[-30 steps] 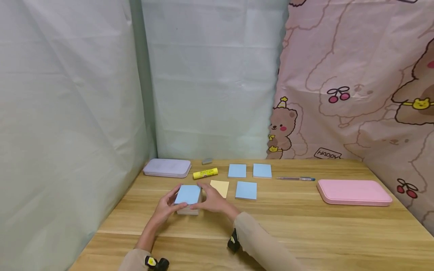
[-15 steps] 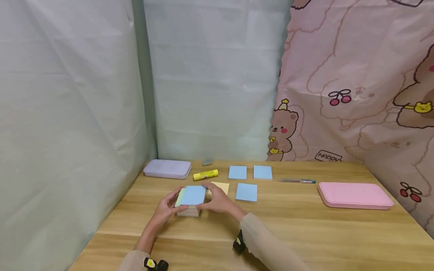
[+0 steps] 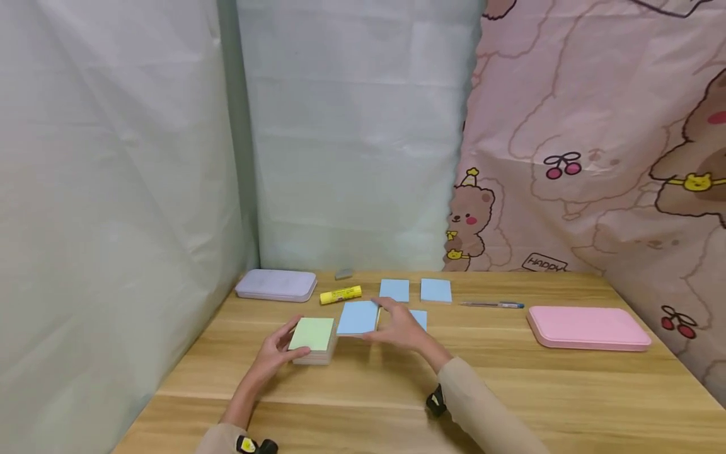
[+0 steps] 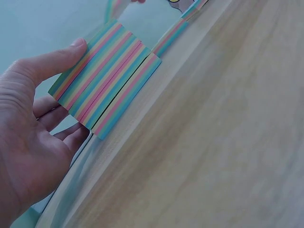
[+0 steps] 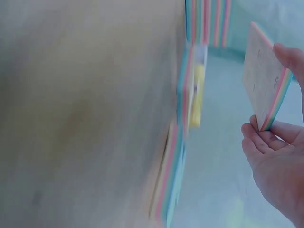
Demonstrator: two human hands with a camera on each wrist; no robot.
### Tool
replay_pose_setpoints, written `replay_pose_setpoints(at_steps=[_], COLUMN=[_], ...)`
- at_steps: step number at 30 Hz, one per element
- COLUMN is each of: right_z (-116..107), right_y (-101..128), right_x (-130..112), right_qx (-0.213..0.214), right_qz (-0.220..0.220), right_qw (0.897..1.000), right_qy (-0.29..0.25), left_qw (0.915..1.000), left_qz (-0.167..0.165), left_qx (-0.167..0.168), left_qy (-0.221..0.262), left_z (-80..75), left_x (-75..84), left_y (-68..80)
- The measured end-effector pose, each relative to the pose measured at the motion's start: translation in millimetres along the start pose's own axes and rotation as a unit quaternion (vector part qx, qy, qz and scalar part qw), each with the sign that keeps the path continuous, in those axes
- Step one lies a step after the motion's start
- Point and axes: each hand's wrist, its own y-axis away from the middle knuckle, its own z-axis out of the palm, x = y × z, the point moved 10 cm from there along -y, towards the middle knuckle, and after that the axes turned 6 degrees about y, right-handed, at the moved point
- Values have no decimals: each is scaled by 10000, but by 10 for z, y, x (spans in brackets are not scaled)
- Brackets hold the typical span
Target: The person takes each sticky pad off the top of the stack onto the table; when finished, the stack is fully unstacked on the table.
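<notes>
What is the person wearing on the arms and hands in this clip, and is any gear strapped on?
Both arms are covered by beige long sleeves down to the wrists. The left hand and right hand are bare: no gloves, and no rings can be made out. A small black device with a yellow mark sits at the left wrist, and a similar black one under the right wrist.
</notes>
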Motion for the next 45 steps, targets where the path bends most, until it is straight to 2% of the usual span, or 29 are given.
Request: replay_pose_setpoints(at_steps=[5,11,19,25,29,35,40,45], right_z=[-334,-719,-1092,-1191,-1216,-1203,-1164,-1137], right_y=[168,366,589,723,765,780,804,786], right_x=[206,505,896,1088,1164,1228,1322,1371], right_qx=[97,148,231,59,-48,-226,-462,-496], right_qz=[212,237,433,481,419,287,408,437], right_qw=[9997,9980,9960,9941,9951,9956,9942,9923], right_qy=[76,560,751,973,893,863,880,1048], left_qw=[9998,9999,9998,9999,9999,9998,9998,9998], left_qz=[-148,-129,-162,-152,-138,-37,-62,-139], left_qx=[93,74,72,12,30,19,7,52], left_qy=[-71,-50,-54,-75,-43,195,168,141], left_z=[-32,-17,-22,-13,-24,-11,18,4], left_x=[-42,-34,-32,-17,-3,26,5,-26], left_y=[19,-8,-23,-12,0,8,14,2])
